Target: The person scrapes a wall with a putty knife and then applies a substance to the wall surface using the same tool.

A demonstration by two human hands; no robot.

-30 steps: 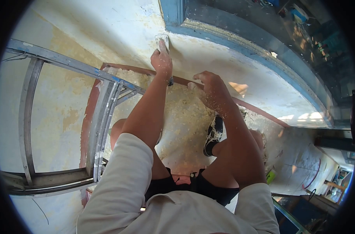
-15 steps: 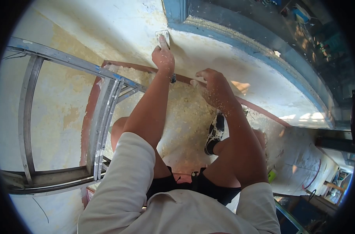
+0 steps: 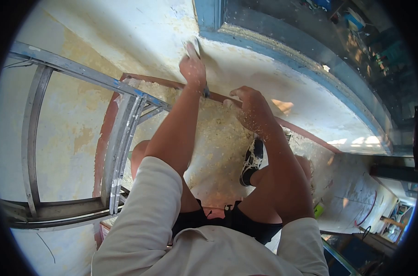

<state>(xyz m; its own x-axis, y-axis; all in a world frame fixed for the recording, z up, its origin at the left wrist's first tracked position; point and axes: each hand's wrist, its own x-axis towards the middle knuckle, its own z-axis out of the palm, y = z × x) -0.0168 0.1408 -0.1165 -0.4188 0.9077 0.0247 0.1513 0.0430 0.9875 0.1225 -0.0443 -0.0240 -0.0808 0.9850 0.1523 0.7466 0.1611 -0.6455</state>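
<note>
My left hand (image 3: 193,70) is closed around a scraper, its thumb stretched along the tool. The scraper's blade (image 3: 197,44) meets the whitish wall (image 3: 172,27) just below the corner of the blue window frame (image 3: 210,33). A dark end of its handle pokes out by my wrist. Lower and to the right, my right hand (image 3: 251,109) hovers in front of the wall with nothing in it, thumb and fingers apart. Pale flakes cling to the back of that hand and its wrist.
A metal ladder (image 3: 29,138) stands close on my left. Pale scrapings cover the floor (image 3: 213,152) between my legs, and a black shoe (image 3: 253,156) is among them. Reddish-brown skirting (image 3: 310,133) runs along the wall's base. A dark window pane (image 3: 282,27) is above.
The scraper has turned, so its blade now shows more edge-on beneath the window corner. My left hand has shifted only slightly, and my right hand has barely moved.
</note>
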